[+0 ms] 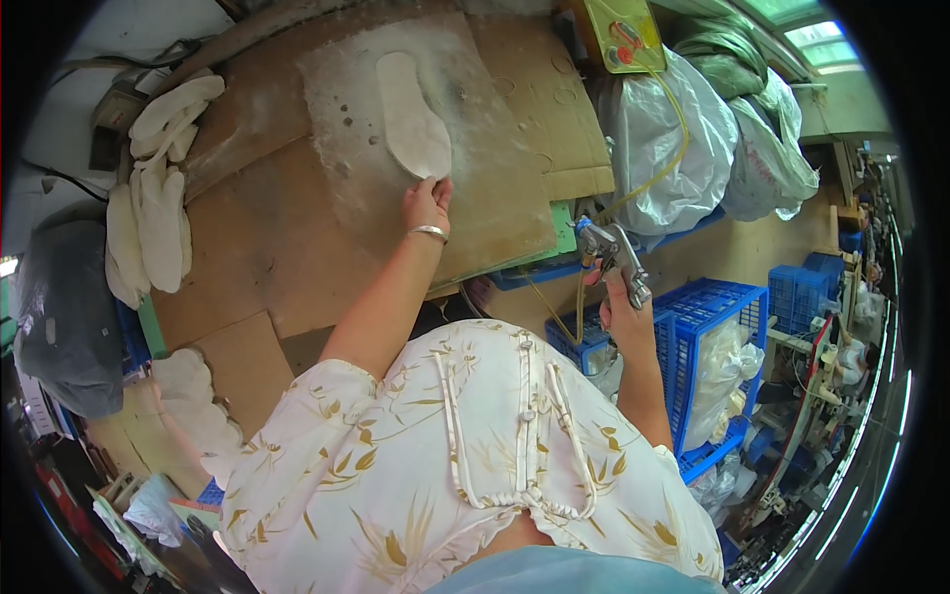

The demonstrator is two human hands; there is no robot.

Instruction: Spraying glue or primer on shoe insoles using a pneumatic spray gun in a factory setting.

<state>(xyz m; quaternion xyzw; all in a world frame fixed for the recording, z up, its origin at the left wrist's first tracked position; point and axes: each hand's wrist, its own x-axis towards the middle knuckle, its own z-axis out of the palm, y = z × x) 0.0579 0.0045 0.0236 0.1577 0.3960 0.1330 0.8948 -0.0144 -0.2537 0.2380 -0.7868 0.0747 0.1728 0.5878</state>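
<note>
A white shoe insole (411,114) lies on the cardboard-covered table (267,228), over a patch whitened by overspray. My left hand (427,206) reaches forward and pinches the insole's near end between thumb and fingers. Off to the right, beyond the table's edge, my right hand (618,302) is wrapped round a metal spray gun (614,255). The gun is held apart from the insole. A yellowish hose (673,163) runs near the gun, up toward a yellow container (625,38) at the back.
Stacks of white insoles (158,213) sit at the table's left edge, with more pale insoles (193,401) lower left. A dark plastic bag (69,317) stands beyond them. At right are translucent plastic bags (668,139) and a blue crate (717,297) holding bagged goods.
</note>
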